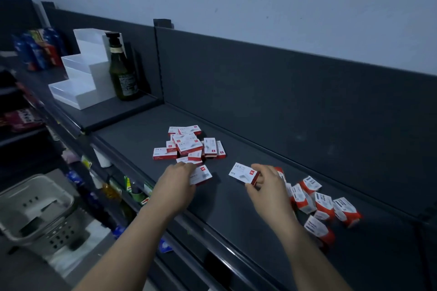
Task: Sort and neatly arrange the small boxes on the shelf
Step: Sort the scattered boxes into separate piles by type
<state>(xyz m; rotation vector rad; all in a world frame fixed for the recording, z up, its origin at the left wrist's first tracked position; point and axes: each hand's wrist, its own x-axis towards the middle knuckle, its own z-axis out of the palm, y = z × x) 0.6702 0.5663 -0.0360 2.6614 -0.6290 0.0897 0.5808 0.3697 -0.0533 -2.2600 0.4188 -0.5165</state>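
Left hand held a box beside the pile, right hand pinched a second box; sorting was underway, aligned placement judged next.

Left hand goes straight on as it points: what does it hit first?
Likely the jumbled pile of small boxes just beyond the left hand, which holds one box; depth is uncertain.

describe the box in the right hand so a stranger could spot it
On the dark shelf, find the gap between the pile of boxes and the tumbled boxes at right. The right hand pinches one box there; unlike its neighbours, it sits alone, white face up.
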